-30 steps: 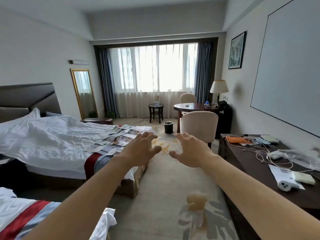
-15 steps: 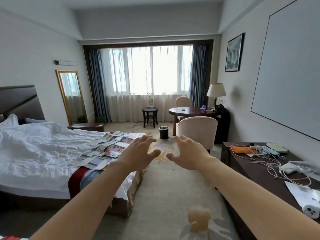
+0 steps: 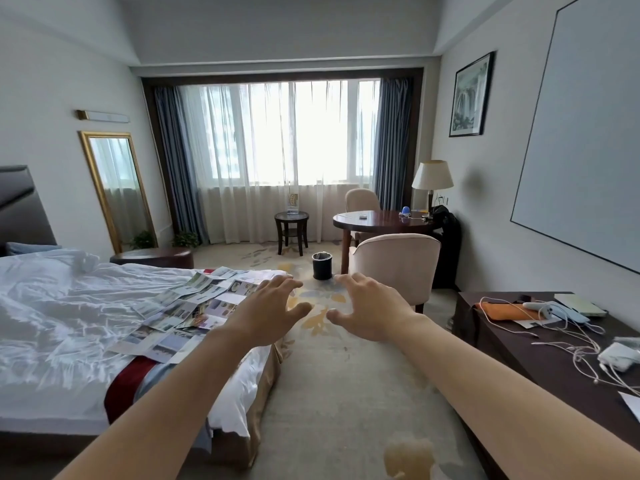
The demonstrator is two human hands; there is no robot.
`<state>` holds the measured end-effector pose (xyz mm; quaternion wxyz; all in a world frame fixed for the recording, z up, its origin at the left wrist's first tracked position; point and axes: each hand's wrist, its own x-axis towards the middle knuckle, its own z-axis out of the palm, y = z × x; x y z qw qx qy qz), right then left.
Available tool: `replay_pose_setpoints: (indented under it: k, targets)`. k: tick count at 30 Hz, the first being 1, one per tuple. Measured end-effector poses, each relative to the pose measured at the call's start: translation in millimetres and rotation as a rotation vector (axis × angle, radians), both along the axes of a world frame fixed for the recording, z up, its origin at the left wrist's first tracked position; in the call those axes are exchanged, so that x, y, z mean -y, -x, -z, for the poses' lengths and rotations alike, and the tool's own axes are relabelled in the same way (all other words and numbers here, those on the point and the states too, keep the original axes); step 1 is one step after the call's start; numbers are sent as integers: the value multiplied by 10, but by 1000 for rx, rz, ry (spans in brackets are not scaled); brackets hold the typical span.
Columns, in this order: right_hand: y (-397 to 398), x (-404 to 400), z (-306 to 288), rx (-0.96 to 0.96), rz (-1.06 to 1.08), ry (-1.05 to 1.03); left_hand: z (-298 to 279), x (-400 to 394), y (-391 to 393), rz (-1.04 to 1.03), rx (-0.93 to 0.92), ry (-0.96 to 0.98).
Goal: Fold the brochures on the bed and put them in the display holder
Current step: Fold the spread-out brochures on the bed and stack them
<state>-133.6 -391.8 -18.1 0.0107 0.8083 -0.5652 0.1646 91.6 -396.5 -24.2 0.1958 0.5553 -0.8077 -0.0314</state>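
Several unfolded brochures (image 3: pixel 187 306) with small photos lie spread across the foot of the white bed (image 3: pixel 62 327). A clear display holder (image 3: pixel 293 203) stands far off on a small round side table (image 3: pixel 292 218) by the window. My left hand (image 3: pixel 268 308) is stretched forward with fingers apart, hovering over the bed's near corner just right of the brochures. My right hand (image 3: pixel 369 308) is held out beside it above the carpet, fingers spread. Neither hand holds anything.
A dark desk (image 3: pixel 561 362) with cables, chargers and an orange pouch runs along the right. An armchair (image 3: pixel 398 265), a round table (image 3: pixel 381 220), a black bin (image 3: pixel 322 265) and a lamp (image 3: pixel 432 178) stand ahead. Carpet lies between bed and desk.
The view has moved forward along the aisle, so the bed and brochures are closer. Both hands stay outstretched and empty, fingers apart.
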Motion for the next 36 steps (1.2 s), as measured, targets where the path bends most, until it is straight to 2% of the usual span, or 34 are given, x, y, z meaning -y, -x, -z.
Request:
replay_pose_setpoints:
  k: [18, 27, 36]
  targets:
    - [9, 2850, -192, -8, -14, 44, -216, 2869, 74, 30, -21, 45]
    - [-164, 4493, -164, -3, 66, 42, -174, 4634, -122, 99, -22, 87]
    - [-390, 5860, -181, 36, 47, 25, -129, 6077, -336, 85, 1, 79]
